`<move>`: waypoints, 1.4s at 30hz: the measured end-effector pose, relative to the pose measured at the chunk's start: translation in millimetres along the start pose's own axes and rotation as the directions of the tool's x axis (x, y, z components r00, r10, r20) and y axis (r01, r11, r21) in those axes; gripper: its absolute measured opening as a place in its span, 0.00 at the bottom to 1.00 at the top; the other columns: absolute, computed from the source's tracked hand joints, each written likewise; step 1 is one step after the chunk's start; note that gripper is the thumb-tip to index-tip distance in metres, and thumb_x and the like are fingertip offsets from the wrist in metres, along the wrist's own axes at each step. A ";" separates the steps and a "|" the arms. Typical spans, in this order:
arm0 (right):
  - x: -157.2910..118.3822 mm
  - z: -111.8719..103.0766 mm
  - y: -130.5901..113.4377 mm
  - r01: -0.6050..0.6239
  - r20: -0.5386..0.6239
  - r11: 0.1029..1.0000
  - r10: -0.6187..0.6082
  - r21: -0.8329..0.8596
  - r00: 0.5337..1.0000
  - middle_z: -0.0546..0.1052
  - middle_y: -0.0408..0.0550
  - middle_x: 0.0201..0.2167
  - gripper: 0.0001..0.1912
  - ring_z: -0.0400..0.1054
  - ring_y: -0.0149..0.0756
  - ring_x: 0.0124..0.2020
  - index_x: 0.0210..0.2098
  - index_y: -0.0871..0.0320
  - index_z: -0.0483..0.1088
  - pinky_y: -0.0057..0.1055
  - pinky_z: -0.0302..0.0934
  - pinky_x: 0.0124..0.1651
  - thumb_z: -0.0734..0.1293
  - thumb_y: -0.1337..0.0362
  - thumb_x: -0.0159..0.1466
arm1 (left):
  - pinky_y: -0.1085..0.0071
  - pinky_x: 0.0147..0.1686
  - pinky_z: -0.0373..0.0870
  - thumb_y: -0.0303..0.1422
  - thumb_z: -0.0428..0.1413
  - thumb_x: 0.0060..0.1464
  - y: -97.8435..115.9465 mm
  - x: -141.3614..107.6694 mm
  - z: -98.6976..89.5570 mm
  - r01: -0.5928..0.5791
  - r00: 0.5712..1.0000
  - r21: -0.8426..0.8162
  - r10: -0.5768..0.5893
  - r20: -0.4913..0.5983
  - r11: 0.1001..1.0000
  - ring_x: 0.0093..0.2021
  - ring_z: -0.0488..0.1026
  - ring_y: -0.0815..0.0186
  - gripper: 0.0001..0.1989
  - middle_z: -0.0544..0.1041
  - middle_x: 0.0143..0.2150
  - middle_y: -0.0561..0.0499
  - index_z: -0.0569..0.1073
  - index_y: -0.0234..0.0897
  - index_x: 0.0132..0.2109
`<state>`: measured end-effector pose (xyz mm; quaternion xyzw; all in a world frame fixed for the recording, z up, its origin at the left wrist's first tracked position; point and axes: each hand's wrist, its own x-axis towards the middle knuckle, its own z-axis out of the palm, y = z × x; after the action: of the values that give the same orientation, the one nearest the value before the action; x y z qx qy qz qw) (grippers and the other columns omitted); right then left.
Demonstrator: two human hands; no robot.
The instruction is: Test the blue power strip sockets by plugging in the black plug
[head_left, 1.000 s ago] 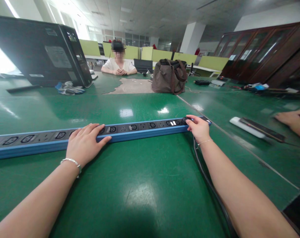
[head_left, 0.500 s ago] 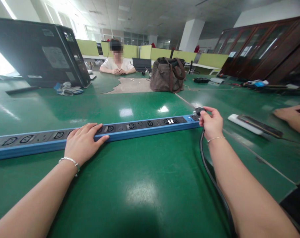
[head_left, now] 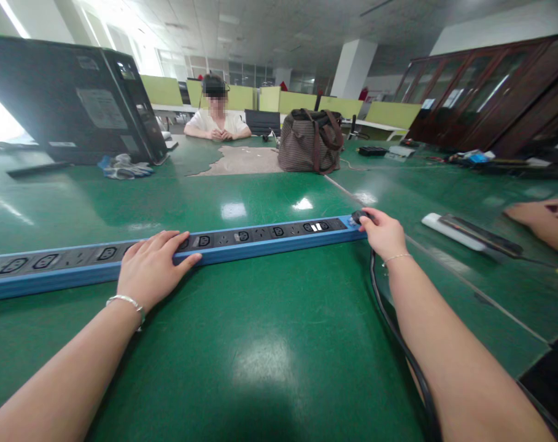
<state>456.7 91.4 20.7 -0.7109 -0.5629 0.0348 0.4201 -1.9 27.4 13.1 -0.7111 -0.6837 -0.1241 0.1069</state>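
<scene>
One wide green table [head_left: 242,344] carries everything within our reach. At its far left stands a black computer tower [head_left: 67,98], and on the far side a person in a white top [head_left: 218,126] sits left of a brown checked bag [head_left: 306,144].

Long and blue-edged, our power strip [head_left: 260,248] runs across the middle of the table, from the left edge of view to our right hand [head_left: 385,234], which hides its right end. We have our left hand [head_left: 150,267] laid over the strip left of the middle, fingers extended and slightly spread along its top, thumb against the near side; it looks like a steadying touch rather than a grip.

With the right hand we pinch a black plug [head_left: 361,216] between thumb and fingers, at the right end of the strip. A black cable [head_left: 390,319] hangs from it toward the near right, beside our forearm.

As for progress, we judge that the strip is lying in place and the plug is up against its end section. Whether the prongs sit in an opening we cannot tell, since our fingers cover the contact. Between our hands, the smaller black outlets [head_left: 277,231] show no plugs in them.
</scene>
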 end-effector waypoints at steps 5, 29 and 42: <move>0.4 -0.2 3.0 0.001 -0.002 0.999 -0.001 -0.037 1.000 0.77 0.45 0.23 0.21 0.70 0.38 0.29 0.49 0.58 0.74 0.34 0.63 0.38 0.62 0.58 0.60 | 0.52 0.60 0.55 0.53 0.40 0.57 -1.3 0.1 1.4 -0.003 1.000 -0.010 0.003 0.000 1.000 0.61 0.63 0.52 0.33 0.67 0.62 0.45 0.65 0.39 0.60; 16.8 -7.4 -25.5 0.087 0.282 0.904 0.038 -0.418 0.959 0.79 0.49 0.45 0.20 0.72 0.43 0.44 0.51 0.52 0.74 0.34 0.63 0.45 0.61 0.59 0.61 | 0.53 0.61 0.54 0.53 0.40 0.57 -2.4 0.5 3.4 0.005 1.000 -0.011 -0.005 -0.005 1.000 0.61 0.63 0.52 0.32 0.67 0.62 0.45 0.65 0.40 0.61; -4.0 1.0 -30.6 0.088 0.199 0.848 0.021 -0.522 0.980 0.78 0.52 0.45 0.22 0.72 0.45 0.43 0.55 0.50 0.70 0.37 0.62 0.44 0.55 0.58 0.65 | 0.52 0.60 0.54 0.53 0.41 0.56 -2.0 0.5 2.8 0.010 1.000 -0.047 -0.010 -0.002 0.999 0.60 0.63 0.51 0.33 0.67 0.62 0.44 0.65 0.39 0.60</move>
<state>431.1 89.0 37.8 -0.7820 -0.6018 -0.0586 0.1514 -3.8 28.9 10.6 -0.7098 -0.6841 -0.1417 0.0902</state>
